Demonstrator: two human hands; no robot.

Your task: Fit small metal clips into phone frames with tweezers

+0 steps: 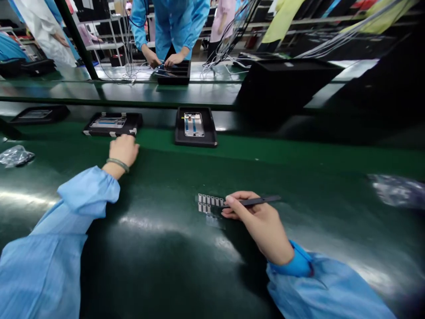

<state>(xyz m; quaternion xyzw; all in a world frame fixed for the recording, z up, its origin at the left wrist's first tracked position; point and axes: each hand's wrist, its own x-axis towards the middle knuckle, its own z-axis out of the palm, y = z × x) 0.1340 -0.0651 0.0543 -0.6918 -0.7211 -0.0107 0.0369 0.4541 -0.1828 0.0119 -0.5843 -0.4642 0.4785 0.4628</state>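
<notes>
Blue sleeves (43,274) are filling the near corners of your view, covering both forearms. Your right hand (257,221) is pinching black tweezers (265,200) between thumb and fingers, closed firmly around them. Their tips are pointing at the right end of two rows of small silver pieces (208,201) lying on the green bench (159,266); whether they are touching, you cannot tell. Your left hand (123,150), wearing a bracelet (117,164), is sitting at the near right edge of a black tray (135,121). Its fingers are curling out of sight, so you cannot tell how open they are or whether they are gripping. That tray is holding a phone frame (108,122); another tray (210,128), to its right, is holding a second frame (199,126). Across the bench, a co-worker (169,26) is bending over a black box (174,80).
</notes>
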